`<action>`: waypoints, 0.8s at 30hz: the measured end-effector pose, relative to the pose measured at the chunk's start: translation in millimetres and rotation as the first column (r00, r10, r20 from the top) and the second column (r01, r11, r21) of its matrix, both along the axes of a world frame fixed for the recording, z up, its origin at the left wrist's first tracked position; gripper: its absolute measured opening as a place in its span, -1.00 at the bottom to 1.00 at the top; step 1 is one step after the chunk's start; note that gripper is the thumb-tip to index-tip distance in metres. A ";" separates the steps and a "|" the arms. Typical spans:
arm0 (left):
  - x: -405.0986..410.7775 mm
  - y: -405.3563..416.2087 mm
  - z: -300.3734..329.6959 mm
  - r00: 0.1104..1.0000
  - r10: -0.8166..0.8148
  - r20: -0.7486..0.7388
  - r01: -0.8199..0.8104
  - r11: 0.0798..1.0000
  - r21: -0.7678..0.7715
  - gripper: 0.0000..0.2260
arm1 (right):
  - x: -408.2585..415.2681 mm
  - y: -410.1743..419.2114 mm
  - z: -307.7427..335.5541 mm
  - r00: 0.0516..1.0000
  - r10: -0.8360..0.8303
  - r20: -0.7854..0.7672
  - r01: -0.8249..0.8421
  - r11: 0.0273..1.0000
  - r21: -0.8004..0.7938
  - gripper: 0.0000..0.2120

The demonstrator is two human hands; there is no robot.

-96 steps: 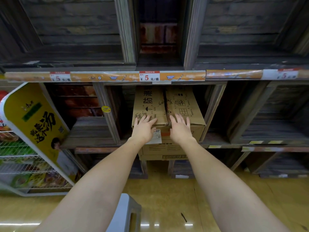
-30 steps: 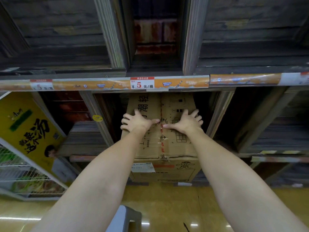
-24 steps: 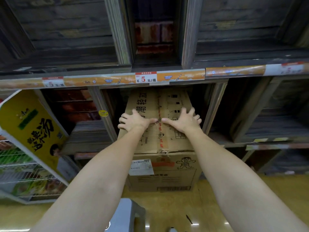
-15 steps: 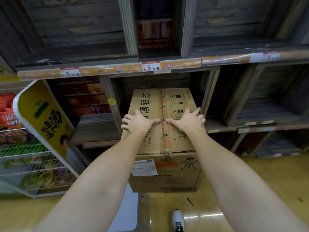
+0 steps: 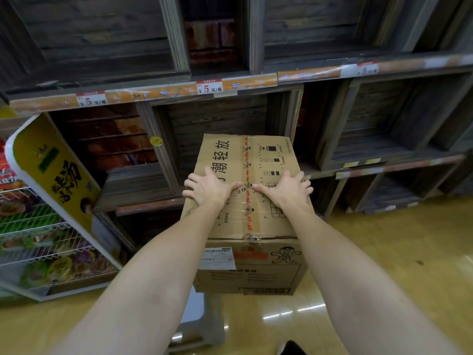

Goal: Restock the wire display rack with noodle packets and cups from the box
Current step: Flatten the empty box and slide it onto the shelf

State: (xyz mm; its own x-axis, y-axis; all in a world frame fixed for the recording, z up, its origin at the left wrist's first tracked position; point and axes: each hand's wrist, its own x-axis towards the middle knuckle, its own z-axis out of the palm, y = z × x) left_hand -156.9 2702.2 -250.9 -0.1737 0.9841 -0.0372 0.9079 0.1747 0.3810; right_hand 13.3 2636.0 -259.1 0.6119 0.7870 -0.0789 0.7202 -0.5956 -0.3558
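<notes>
bringing the sealed cardboard box (image 5: 247,201) out of the wooden shelving (image 5: 220,119) and down near the wire display rack (image 5: 43,226) looks like the step in hand. both hands lie on top of the carton: the left hand (image 5: 208,189) and the right hand (image 5: 285,188) rest with fingers spread flat on the lid, thumbs almost meeting at the red printed tape seam (image 5: 247,180). neither grip curls round an edge, so the hold is only pressure from above; what carries the box from below cannot be seen, though a grey stool (image 5: 197,321) shows just under its near corner.

to do this well, i would judge that the hands should shift to the side edges or under the base before any lift, since flat palms on a taped lid can slip. the box wants to stay level, set down steadily on the stool or the floor, close to the rack at the left, whose packets already fill the lower tiers. only then should the seam be split, peeling the tape along its length, not punching through onto the goods inside.
</notes>
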 end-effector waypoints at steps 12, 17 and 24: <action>122.8 -24.7 1.3 0.996 -0.086 -0.013 0.086 0.996 -0.006 -0.07 | 115.2 -38.0 1.9 0.997 -0.080 0.021 0.080 0.996 -0.023 0.10; 183.0 -35.2 -5.3 0.995 -0.097 -0.004 0.097 0.995 -0.010 -0.07 | 175.6 -48.7 -1.9 0.995 -0.101 0.028 0.101 0.995 -0.022 0.09; 253.9 -41.9 -10.7 0.992 -0.129 0.008 0.129 0.992 0.002 -0.07 | 242.9 -61.8 -2.0 0.990 -0.130 0.053 0.132 0.991 -0.028 0.08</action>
